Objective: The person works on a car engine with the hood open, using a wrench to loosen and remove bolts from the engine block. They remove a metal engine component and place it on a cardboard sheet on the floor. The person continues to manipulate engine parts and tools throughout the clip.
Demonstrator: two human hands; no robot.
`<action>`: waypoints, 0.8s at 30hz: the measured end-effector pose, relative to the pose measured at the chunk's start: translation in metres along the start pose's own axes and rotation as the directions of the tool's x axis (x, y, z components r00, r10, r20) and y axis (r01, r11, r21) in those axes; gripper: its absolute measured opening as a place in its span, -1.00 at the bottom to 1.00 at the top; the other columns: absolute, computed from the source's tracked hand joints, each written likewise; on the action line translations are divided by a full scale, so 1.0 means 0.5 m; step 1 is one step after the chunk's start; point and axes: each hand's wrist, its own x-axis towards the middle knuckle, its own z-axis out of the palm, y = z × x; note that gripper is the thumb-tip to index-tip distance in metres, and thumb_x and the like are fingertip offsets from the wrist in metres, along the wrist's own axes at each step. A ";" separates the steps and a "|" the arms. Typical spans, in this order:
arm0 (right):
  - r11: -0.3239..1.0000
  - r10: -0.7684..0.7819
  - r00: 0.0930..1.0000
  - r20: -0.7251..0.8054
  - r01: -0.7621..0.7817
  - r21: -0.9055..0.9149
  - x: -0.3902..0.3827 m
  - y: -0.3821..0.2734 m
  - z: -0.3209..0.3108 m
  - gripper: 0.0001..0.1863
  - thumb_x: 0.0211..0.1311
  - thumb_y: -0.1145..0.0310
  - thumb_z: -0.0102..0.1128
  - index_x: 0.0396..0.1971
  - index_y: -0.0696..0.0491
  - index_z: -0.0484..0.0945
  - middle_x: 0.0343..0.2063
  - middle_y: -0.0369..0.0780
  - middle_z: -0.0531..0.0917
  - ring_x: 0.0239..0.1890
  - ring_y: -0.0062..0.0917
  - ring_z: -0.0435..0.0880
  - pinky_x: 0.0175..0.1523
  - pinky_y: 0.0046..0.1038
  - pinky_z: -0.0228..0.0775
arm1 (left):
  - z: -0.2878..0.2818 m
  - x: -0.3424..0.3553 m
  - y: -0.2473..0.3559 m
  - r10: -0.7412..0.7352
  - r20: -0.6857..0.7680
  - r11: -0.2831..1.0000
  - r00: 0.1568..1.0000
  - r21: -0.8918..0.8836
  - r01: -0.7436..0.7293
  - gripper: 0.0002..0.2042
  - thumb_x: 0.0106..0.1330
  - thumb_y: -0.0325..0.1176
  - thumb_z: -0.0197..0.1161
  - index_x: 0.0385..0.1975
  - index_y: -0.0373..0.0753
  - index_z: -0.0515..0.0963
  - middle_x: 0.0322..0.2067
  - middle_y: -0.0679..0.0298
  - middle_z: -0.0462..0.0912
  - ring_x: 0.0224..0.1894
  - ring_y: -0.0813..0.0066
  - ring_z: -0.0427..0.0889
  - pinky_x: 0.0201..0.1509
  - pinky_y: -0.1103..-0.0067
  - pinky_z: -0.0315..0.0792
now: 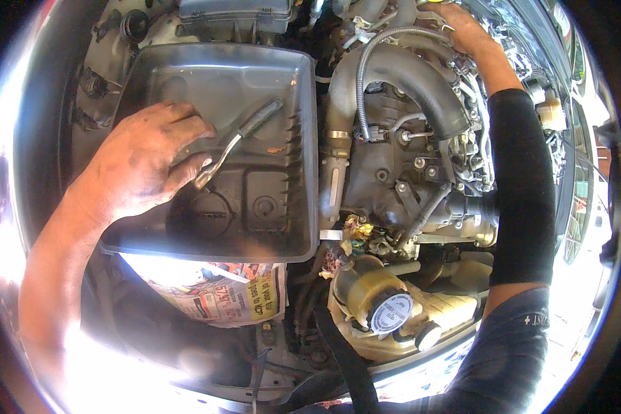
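Observation:
A ratchet wrench (234,141) with a dark handle and a bright metal neck lies slantwise in a black plastic air-filter housing (145,62). Over the housing's left side is my left hand (152,155), fingers loosely bent, with a gap between thumb and forefinger. Its thumb tip is beside the ratchet's metal end; whether they touch I cannot tell. My right arm, in a black sleeve, stretches along the engine's right side. At the top edge my right hand (466,31) reaches in among hoses and metal parts, its fingertips out of sight.
A thick curved intake pipe (407,72) and a thin corrugated conduit (361,76) cross the engine (386,172). Nearer stands a yellowish fluid reservoir (362,293) with a round cap. Printed paper (241,303) sticks out below the housing. A dark strap (348,366) hangs at the front.

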 end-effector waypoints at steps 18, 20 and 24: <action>0.997 -0.030 0.999 -0.027 0.028 -0.077 0.007 0.026 0.015 -0.33 0.17 0.48 0.43 0.35 -0.13 0.64 0.28 0.01 0.72 0.38 -0.03 0.65 0.52 -0.11 0.46 | 0.007 0.000 -0.004 0.045 -0.038 0.999 0.998 0.002 -0.045 -0.62 0.31 -0.36 0.55 0.10 -0.22 0.68 0.08 -0.05 0.71 0.19 -0.17 0.69 0.33 0.14 0.60; 0.996 -0.076 0.995 -0.058 0.072 -0.061 0.004 0.020 0.012 -0.34 0.18 0.50 0.41 0.35 -0.13 0.65 0.28 0.01 0.72 0.38 -0.04 0.65 0.51 -0.11 0.46 | 0.007 0.001 -0.006 0.054 -0.044 0.998 0.998 -0.035 -0.056 -0.62 0.32 -0.36 0.55 0.10 -0.22 0.68 0.08 -0.05 0.71 0.19 -0.17 0.69 0.34 0.14 0.59; 0.988 -0.104 0.993 -0.061 0.096 -0.118 0.002 0.017 0.010 -0.33 0.17 0.51 0.40 0.36 -0.13 0.64 0.28 0.00 0.71 0.38 -0.04 0.65 0.51 -0.11 0.46 | 0.004 0.002 -0.006 0.034 -0.020 0.999 0.999 -0.037 -0.035 -0.61 0.32 -0.35 0.55 0.12 -0.22 0.68 0.09 -0.06 0.70 0.20 -0.17 0.69 0.34 0.14 0.59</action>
